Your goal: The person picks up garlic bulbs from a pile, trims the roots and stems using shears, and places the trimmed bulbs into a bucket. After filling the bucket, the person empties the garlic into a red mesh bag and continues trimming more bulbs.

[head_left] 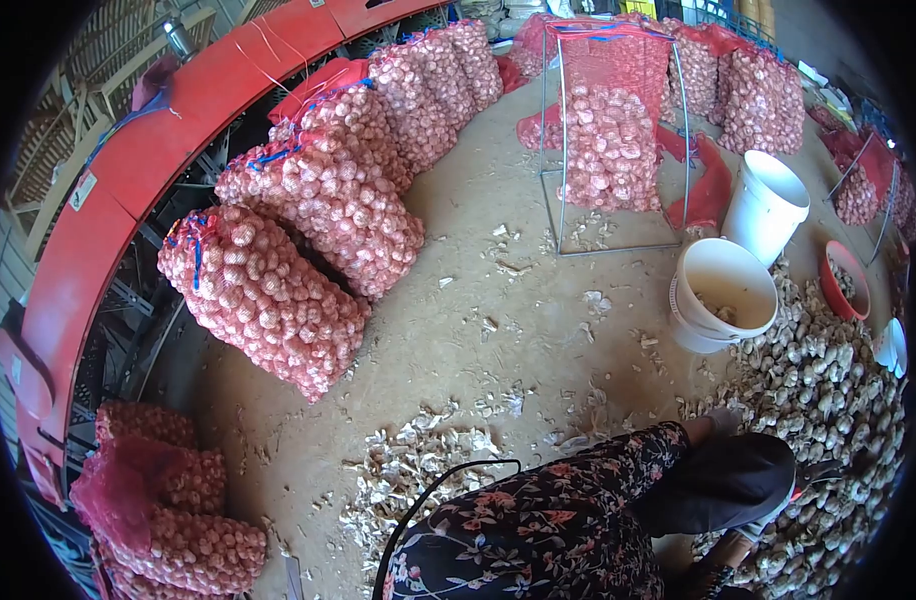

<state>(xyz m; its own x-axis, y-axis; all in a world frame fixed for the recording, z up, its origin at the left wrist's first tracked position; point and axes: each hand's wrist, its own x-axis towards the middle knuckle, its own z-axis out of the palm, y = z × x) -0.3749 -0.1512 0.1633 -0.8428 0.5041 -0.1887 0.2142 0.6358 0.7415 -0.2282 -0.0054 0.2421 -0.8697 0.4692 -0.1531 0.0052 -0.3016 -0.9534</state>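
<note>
The largest thing is the floor (pixel 448 330); along its right edge spreads the heap of garlic (pixel 838 390), its bulbs pointing every which way, with no shared long axis. Full net sacks (pixel 268 305) line the floor's left side. Two white buckets (pixel 768 215) stand near the heap's upper left corner, beside a red tub (pixel 845 275). A dark-clad knee (pixel 723 490) juts over the heap's lower left edge. Just below it, one hand (pixel 765 520) is partly in view; whether left or right, I cannot tell. A slim tool (pixel 798 493), red near the hand, lies close to its fingers, its long axis seemingly running rightward over the bulbs. Whether it is gripped, and how far the fingers open, I cannot tell. To handle it well, keep the fingertips behind its dark end and the wrist loose.
</note>
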